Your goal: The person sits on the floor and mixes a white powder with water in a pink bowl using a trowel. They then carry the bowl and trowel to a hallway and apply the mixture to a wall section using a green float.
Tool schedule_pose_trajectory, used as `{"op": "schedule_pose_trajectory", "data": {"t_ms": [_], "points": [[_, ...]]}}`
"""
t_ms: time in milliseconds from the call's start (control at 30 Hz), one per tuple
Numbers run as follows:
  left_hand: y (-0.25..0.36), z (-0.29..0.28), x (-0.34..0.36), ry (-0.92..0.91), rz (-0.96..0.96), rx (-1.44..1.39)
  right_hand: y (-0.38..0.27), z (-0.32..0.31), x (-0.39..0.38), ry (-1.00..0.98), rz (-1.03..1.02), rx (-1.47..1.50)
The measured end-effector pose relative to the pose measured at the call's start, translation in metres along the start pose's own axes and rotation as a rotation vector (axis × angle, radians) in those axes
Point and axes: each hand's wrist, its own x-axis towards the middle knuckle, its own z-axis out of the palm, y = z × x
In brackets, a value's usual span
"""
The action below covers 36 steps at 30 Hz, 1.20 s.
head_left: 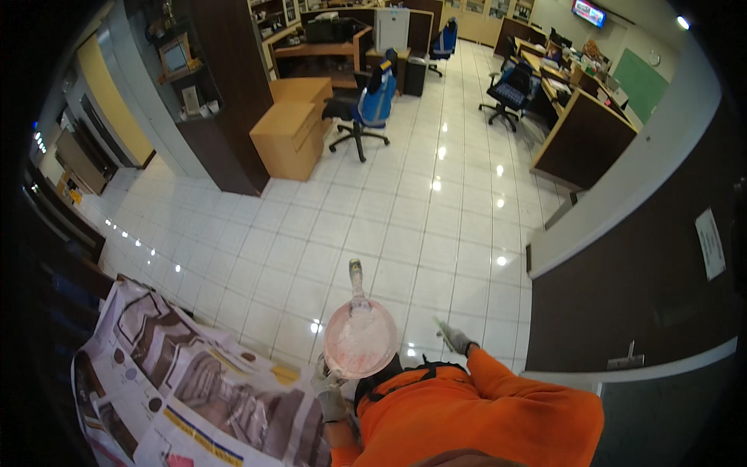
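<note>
Here, gripping a round pink tub [332, 342] at its near left rim with the gloved left hand [327, 385], clamped tight on the edge. Holding that tub just in front of an orange top [482, 405], above a white tiled floor [405, 210]. Showing whitish paste [364, 331] inside the tub, plus a scraper [356, 276] laid across the far rim, with smeared blade inside and yellow-and-dark handle pointing far. Grasping a thin pale tool [442, 325], too small and blurred to identify, in the closed, gloved right hand [459, 341], to the right of the tub and apart from the left hand. Displaying also, to the near left, a large printed sheet [194, 381] in loose folds, and to the right a dark door [622, 311] with a metal handle [626, 360]. Including, farther off to the left, a tall dark cabinet [233, 132], pale wooden drawers [288, 140] and a blue-backed office chair [376, 101]; to the far right, a second wheeled chair [513, 84] near desks, a green board [640, 84] and, high up, a lit screen [589, 13]
</note>
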Motion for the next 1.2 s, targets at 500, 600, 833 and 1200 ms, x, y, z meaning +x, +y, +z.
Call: {"op": "schedule_pose_trajectory", "data": {"t_ms": [500,600,833,1200], "points": [[0.28,0.005,0.298,0.011,0.222,0.1,-0.197,0.007,0.207,0.182,0.157,0.445],[0.299,-0.003,0.361,0.095,0.215,0.019,-0.197,-0.014,0.297,0.252,0.274,0.307],[0.363,-0.041,0.468,0.328,0.233,-0.056,-0.444,0.074,0.468,-0.081,0.213,-0.018],[0.431,-0.185,0.59,0.791,0.289,-0.183,-0.952,0.431,0.672,-0.574,-0.155,-0.297]]}}
